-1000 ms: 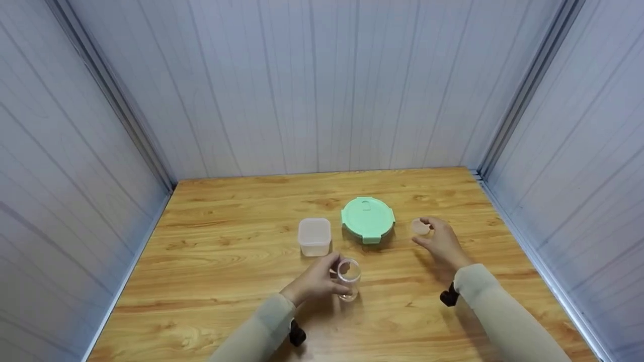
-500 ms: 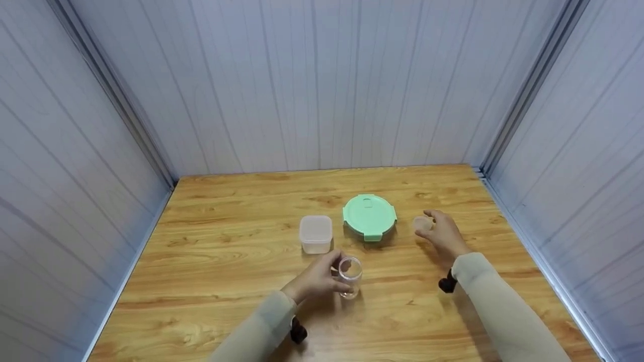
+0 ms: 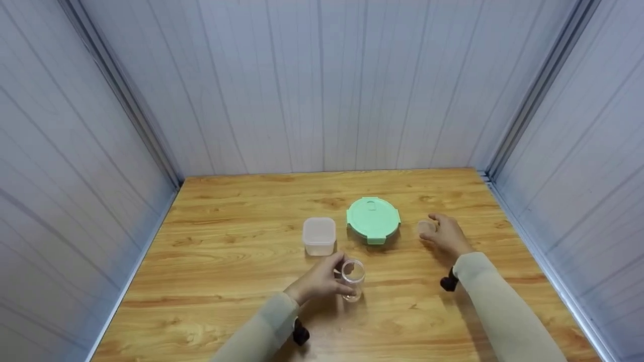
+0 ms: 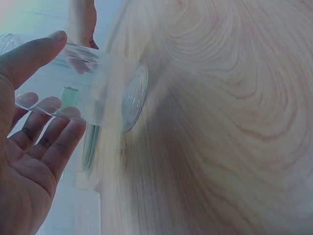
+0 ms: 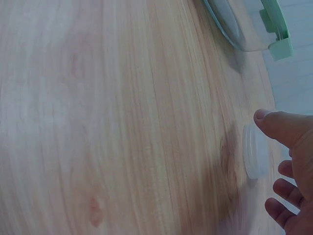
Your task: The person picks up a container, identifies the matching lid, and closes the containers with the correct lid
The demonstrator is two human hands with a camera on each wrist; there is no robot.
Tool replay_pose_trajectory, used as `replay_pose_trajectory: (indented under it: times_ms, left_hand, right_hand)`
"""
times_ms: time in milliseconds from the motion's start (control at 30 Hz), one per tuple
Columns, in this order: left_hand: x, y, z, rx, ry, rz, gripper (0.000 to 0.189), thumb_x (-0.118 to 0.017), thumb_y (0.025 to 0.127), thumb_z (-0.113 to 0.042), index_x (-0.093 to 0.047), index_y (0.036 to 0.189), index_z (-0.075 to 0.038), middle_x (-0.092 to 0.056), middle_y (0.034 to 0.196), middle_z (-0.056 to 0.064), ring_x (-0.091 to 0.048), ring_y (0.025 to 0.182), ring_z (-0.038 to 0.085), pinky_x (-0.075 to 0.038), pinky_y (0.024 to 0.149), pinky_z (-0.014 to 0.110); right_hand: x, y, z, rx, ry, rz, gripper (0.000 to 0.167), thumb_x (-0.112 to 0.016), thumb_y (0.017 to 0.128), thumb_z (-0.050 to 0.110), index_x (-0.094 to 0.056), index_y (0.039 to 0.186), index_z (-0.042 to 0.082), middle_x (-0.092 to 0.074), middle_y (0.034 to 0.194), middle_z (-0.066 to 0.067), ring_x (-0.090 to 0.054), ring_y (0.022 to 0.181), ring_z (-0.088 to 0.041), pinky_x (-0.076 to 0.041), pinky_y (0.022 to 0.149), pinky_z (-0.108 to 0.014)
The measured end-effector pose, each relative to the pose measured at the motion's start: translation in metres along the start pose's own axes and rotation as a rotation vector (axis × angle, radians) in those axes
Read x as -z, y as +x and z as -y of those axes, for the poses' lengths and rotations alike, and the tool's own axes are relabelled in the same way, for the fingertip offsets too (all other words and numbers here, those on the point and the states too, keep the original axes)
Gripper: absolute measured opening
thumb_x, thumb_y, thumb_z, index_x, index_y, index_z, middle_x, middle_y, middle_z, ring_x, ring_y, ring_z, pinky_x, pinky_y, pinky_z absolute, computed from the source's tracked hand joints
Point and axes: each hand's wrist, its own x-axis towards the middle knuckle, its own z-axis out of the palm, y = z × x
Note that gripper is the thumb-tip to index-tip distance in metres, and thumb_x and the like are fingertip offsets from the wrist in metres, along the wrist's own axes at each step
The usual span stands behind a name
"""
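A clear jar (image 3: 353,281) stands mouth up near the middle front of the table in the head view. My left hand (image 3: 322,279) grips its side, thumb and fingers around the wall, as the left wrist view shows. At the right lies a small round translucent lid (image 5: 254,152) on the wood. Spread thumb and fingers of my right hand (image 3: 449,237) surround the lid from the right. In the right wrist view the thumb (image 5: 281,125) reaches over the lid's edge, and the palm holds nothing.
A round container with a mint green clip lid (image 3: 373,218) stands between the hands, farther back. Left of it is a square translucent tub (image 3: 319,236). Pale panel walls (image 3: 322,90) enclose the wooden table (image 3: 226,281) at the back and sides.
My right hand has shifted slightly forward, so its thumb now overlaps the lid in the head view. The left hand keeps its grip on the jar. The head view has shifted a little.
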Motion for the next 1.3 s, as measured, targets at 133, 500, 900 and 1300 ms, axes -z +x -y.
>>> replay_pose_trajectory:
  times_ms: [133, 500, 900, 1300]
  left_hand:
    - [-0.002, 0.000, 0.001, 0.009, 0.000, 0.002, 0.062, -0.098, 0.075, -0.008, -0.062, 0.125, -0.001, -0.071, 0.121, 0.008, -0.066, 0.110, 0.019, -0.057, 0.102, 0.037]
    - [-0.003, 0.002, -0.001, 0.009, -0.006, 0.012, 0.062, -0.098, 0.075, -0.008, -0.062, 0.126, -0.004, -0.070, 0.118, -0.001, -0.067, 0.114, 0.021, -0.057, 0.105, 0.037]
    - [-0.002, 0.002, -0.002, -0.002, 0.022, 0.002, 0.059, -0.099, 0.076, -0.009, -0.061, 0.121, 0.001, -0.069, 0.121, 0.017, -0.063, 0.104, 0.013, -0.058, 0.093, 0.029]
    - [0.001, 0.000, 0.000, 0.006, -0.006, 0.002, 0.059, -0.098, 0.077, -0.008, -0.063, 0.124, -0.003, -0.068, 0.117, 0.002, -0.065, 0.109, 0.016, -0.058, 0.098, 0.032]
  right_hand:
    - [-0.002, 0.000, -0.005, -0.022, 0.017, 0.014, 0.077, -0.073, 0.105, 0.021, -0.034, 0.164, -0.008, -0.039, 0.165, -0.038, -0.045, 0.148, -0.057, -0.046, 0.116, -0.070]
    - [-0.002, 0.004, -0.010, -0.079, 0.032, 0.035, 0.074, -0.068, 0.107, 0.020, -0.032, 0.164, -0.010, -0.038, 0.167, -0.036, -0.048, 0.146, -0.055, -0.048, 0.117, -0.065]
    - [-0.002, 0.007, -0.008, -0.073, -0.040, 0.014, 0.068, -0.067, 0.108, 0.017, -0.037, 0.161, -0.012, -0.042, 0.162, -0.038, -0.046, 0.148, -0.056, -0.044, 0.120, -0.066]
    - [-0.008, -0.002, 0.012, -0.009, 0.049, -0.007, 0.066, -0.066, 0.109, 0.016, -0.037, 0.160, -0.014, -0.044, 0.161, -0.038, -0.050, 0.144, -0.055, -0.051, 0.114, -0.064]
